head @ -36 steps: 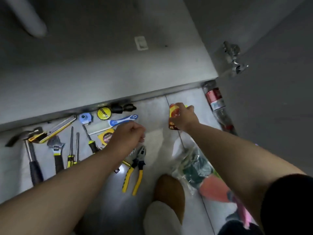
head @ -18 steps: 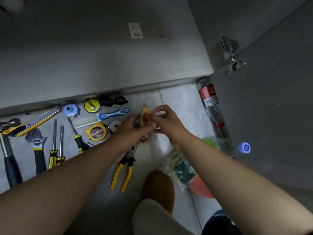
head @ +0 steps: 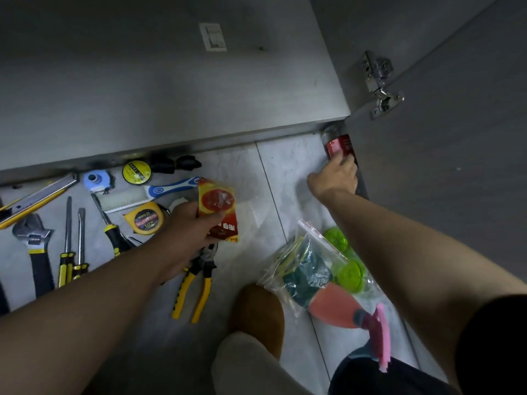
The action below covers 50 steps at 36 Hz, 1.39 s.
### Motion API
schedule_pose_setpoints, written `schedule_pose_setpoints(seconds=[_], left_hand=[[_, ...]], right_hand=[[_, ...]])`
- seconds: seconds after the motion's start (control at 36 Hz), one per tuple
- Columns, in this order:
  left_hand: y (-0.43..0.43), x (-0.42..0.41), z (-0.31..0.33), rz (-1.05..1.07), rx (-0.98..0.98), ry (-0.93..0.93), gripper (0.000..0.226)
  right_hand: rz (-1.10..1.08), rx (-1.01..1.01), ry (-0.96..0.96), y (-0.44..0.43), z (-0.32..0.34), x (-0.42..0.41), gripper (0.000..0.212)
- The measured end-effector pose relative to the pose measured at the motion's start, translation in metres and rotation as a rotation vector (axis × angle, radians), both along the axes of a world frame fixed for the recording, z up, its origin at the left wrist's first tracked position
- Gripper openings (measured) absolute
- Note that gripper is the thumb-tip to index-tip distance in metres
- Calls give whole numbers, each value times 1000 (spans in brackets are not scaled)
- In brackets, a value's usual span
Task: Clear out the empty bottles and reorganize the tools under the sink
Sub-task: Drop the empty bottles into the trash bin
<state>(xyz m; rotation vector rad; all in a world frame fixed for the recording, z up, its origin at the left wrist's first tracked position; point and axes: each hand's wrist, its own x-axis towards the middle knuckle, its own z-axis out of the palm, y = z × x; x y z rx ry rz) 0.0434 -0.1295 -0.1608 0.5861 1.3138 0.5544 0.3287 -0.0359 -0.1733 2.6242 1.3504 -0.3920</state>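
Here, the bottle (head: 338, 145) with a red label sits on the floor (head: 285, 172) at the foot of the open cabinet door (head: 442, 166), partly hidden by it; the right hand (head: 335, 179) touches it, but I cannot tell whether its fingers curl round it. The left hand (head: 182, 232) grips a yellow and red packet (head: 218, 208) above the pliers (head: 203, 265), near the tape measure (head: 147, 220) and screwdrivers (head: 65, 266)

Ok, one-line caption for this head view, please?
Left hand holds a red-and-yellow packet near the pliers; right hand touches the red-labelled bottle by the cabinet door.
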Motion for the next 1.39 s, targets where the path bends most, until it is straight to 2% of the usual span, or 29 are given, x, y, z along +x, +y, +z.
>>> schedule_pose_setpoints(seconds=[0.14, 0.22, 0.33, 0.39, 0.44, 0.53, 0.61, 0.67, 0.78, 0.94, 1.03, 1.19, 1.31, 1.39], left_hand=[[-2, 3, -5, -2, -13, -11, 33], [-1, 7, -5, -9, -25, -41, 31], [0, 15, -3, -20, -49, -57, 37], [0, 18, -1, -28, -46, -68, 36], [0, 19, 1, -39, -36, -73, 36], [0, 17, 4, -28, -26, -61, 31], [-1, 14, 5, -23, -22, -57, 29], [-1, 11, 5, -21, -19, -53, 31], [1, 7, 9, -7, 10, -33, 14], [9, 12, 37, -43, 45, 22, 19], [14, 14, 66, -92, 93, 57, 20], [9, 18, 149, -203, 237, 62, 17], [-1, 29, 208, -276, 294, 51, 15], [-11, 42, 250, -384, 316, 87, 11]], right_hand=[[-93, -82, -31, 9, -3, 4, 95], [0, -159, -122, 2, -2, -10, 94], [199, 48, -201, -19, -3, -37, 74], [227, 144, -223, -24, -3, -44, 71], [192, 139, -204, -23, -3, -45, 78], [9, -5, -38, -17, -4, -38, 92], [-134, -84, 166, -17, -7, -34, 82], [-136, -58, 198, -20, -7, -36, 73], [-105, 26, 220, -25, -3, -44, 72], [-133, 61, 348, -35, 26, -55, 71], [-175, 82, 439, -38, 53, -60, 67], [-328, 121, 718, -63, 127, -58, 82], [-335, 198, 938, -103, 187, -44, 66], [-287, 183, 1022, -142, 234, -22, 56]])
